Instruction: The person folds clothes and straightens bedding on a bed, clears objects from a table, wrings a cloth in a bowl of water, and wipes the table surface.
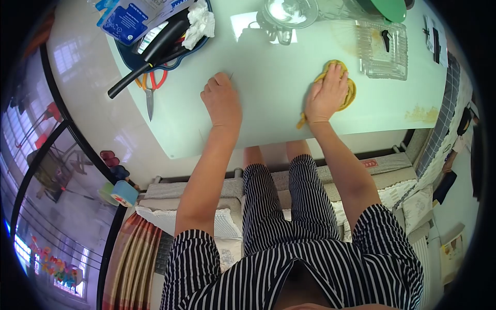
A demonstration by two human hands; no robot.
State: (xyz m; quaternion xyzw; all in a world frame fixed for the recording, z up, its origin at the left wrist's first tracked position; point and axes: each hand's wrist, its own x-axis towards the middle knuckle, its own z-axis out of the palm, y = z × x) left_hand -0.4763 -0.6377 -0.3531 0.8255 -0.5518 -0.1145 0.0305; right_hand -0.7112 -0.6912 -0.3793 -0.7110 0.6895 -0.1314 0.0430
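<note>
My left hand point(222, 101) is closed in a fist on the pale glass tabletop point(274, 108), its knuckles upward. A thin dark line shows beside its fingertips; what the fingers hold, if anything, I cannot make out. Farther right, my right hand point(326, 95) presses down on a bunched yellow cloth point(352, 95), fingers close together over it. The cloth curls out around the hand, and one end sticks out near the wrist. Beyond it lies a ribbed clear plastic tray point(398, 59) with a small black piece point(386, 40) in it.
Scissors point(150, 95) with red and orange handles lie at left, beside a dark blue basin point(126, 54) with a black-handled item point(155, 49), packets and crumpled tissue point(200, 23). A glass vessel point(289, 13) and green lid point(387, 8) stand at the back. Brownish stains point(421, 113) mark the right corner.
</note>
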